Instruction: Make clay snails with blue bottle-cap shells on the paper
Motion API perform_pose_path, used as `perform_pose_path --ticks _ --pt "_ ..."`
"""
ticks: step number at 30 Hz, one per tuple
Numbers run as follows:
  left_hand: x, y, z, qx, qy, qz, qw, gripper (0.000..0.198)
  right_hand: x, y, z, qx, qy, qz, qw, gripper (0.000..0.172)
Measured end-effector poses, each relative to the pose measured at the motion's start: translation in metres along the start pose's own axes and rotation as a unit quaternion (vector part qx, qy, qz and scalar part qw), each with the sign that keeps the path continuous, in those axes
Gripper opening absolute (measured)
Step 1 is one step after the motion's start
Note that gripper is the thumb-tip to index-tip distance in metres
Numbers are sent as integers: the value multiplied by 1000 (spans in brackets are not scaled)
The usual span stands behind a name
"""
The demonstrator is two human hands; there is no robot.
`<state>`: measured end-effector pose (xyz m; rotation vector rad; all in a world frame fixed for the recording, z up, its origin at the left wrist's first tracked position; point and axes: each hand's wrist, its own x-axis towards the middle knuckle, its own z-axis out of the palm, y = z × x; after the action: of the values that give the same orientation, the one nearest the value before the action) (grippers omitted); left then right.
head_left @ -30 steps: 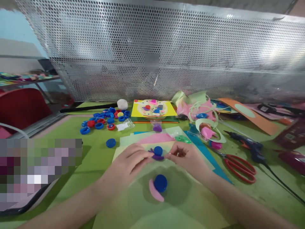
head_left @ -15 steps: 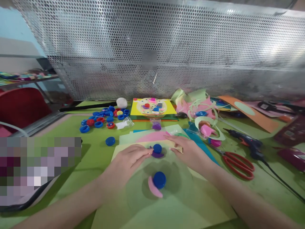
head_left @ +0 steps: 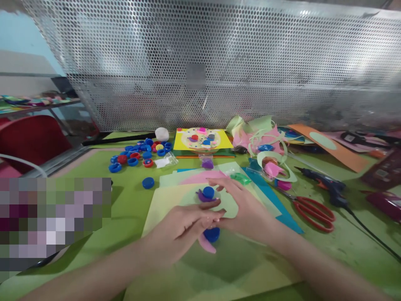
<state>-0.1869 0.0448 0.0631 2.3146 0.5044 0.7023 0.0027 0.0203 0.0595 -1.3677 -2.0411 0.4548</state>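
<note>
- The left hand (head_left: 184,225) stretches inward, its fingers close together with tips slightly parted; I cannot tell whether they pinch anything.
- The right hand (head_left: 246,205) has its thumb and fingers spread in a curve, its thumb tip by the left fingertips.
- A round blue plastic cap with a purple crescent (head_left: 205,197) sits just beyond the left fingertips, left of the right fingertips.
- A second round blue cap (head_left: 212,235), beside a curved pink piece (head_left: 208,246), lies below the left fingertips, partly hidden.
- Red-handled metal scissors (head_left: 297,202) lie right of the right fingers.
</note>
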Motion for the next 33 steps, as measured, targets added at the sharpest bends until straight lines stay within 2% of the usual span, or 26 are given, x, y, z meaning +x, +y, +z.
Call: perform_pose_path --ticks 5,8,11,16,21,26,29,33 --pt "3 9 2 58 -68 48 995 27 0 -9 0 8 -33 -30 999 75" --pt "2 13 -3 104 -38 92 990 27 1 -8 -3 5 9 -60 998 69" --pt "-1 14 -8 158 -14 125 979 44 2 -6 -7 -6 61 -89 994 66" --pt "-8 12 -3 194 -8 142 971 42 0 -12 -7 -34 33 -120 992 70" --pt "-9 13 -7 252 -15 127 959 50 -4 -10 -10 -69 101 -109 987 77" --pt "-8 9 -10 258 21 83 962 34 -4 -5 -16 -110 122 -113 980 76" --pt "-7 6 -7 240 32 82 967 30 -5 -4 -16 -96 120 -86 984 76" --pt "-6 6 -3 197 -12 39 980 35 -6 -6 -14 -75 90 -85 989 80"
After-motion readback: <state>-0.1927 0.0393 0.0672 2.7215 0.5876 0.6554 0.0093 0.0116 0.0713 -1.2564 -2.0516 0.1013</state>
